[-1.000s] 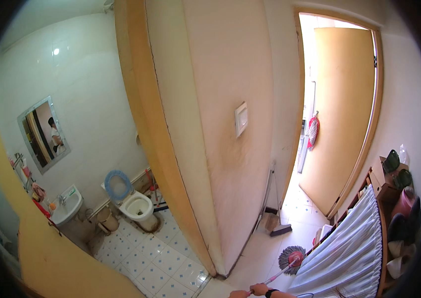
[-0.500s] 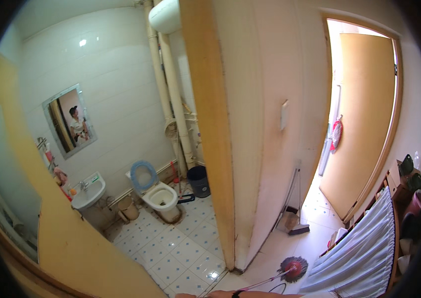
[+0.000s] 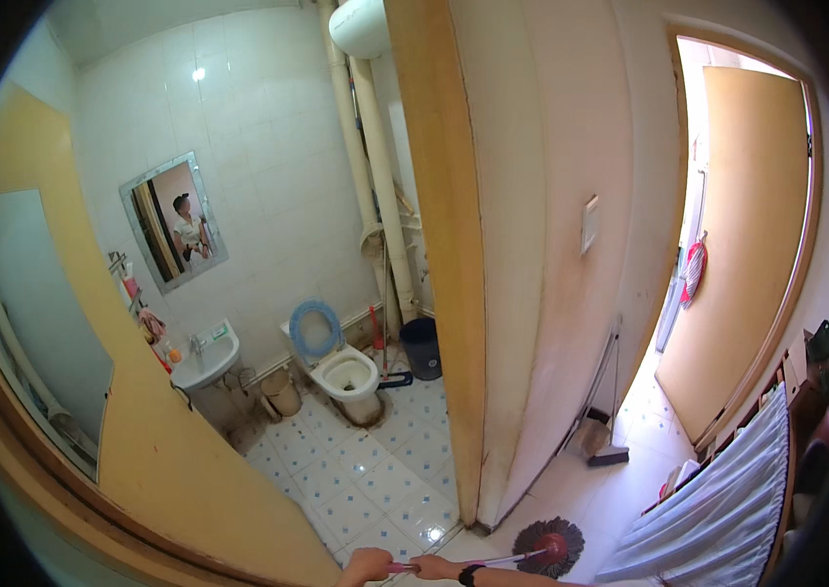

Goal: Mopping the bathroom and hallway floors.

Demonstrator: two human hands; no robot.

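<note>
Both hands grip the mop handle (image 3: 478, 564) at the near edge: left hand (image 3: 367, 565) and right hand (image 3: 434, 566) have fingers clamped on it. The mop head (image 3: 548, 546) rests on the floor, right of the bathroom doorway. Mopping seems in hand; next it needs a push toward the tiled floor (image 3: 375, 479)

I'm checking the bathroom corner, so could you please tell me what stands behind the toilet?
Behind the toilet, its blue seat ring is raised against the white tiled wall. A red-handled tool and a dark bin stand to its right. The floor directly behind the bowl is hidden.
</note>
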